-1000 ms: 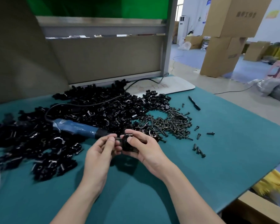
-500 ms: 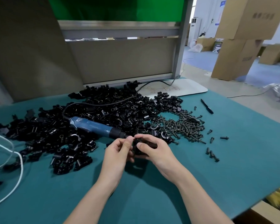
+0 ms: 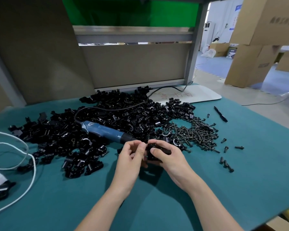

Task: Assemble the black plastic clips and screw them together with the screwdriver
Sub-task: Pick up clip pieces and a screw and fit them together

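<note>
My right hand (image 3: pixel 167 157) grips a black plastic clip (image 3: pixel 153 150) just above the teal table. My left hand (image 3: pixel 132 155) pinches at the clip's left side with thumb and fingertips; what it pinches is too small to tell. Just behind my hands lies the blue electric screwdriver (image 3: pixel 105 130), tip pointing at them, cord looping back. A large heap of black clips (image 3: pixel 93 127) spreads across the table's left and middle. A pile of dark screws (image 3: pixel 197 134) lies to the right of it.
A black pen (image 3: pixel 220 114) and several stray screws (image 3: pixel 225 163) lie right of the screw pile. A white cord (image 3: pixel 23 157) loops at the left edge. A white board (image 3: pixel 187 95) sits at the back. Partition panels rise behind; cardboard boxes (image 3: pixel 257 47) stand on the floor at right.
The camera view has swung left, bringing the white cord into view. My hands stay together on the clip, with the left fingers shifting slightly at its side.
</note>
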Action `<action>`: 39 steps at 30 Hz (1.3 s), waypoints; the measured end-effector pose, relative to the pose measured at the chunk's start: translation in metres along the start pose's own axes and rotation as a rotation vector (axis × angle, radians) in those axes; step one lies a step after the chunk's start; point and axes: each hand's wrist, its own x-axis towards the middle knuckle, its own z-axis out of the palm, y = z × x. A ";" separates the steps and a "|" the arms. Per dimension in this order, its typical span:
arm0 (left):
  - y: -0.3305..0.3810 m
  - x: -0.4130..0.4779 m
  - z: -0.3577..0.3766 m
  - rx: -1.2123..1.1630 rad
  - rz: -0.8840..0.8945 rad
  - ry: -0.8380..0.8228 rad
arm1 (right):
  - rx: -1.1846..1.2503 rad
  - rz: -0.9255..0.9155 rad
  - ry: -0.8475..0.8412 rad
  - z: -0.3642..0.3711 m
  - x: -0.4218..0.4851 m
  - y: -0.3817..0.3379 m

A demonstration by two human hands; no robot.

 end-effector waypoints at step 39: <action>0.002 -0.002 0.000 0.065 0.071 0.000 | -0.054 -0.023 -0.014 -0.006 0.001 0.004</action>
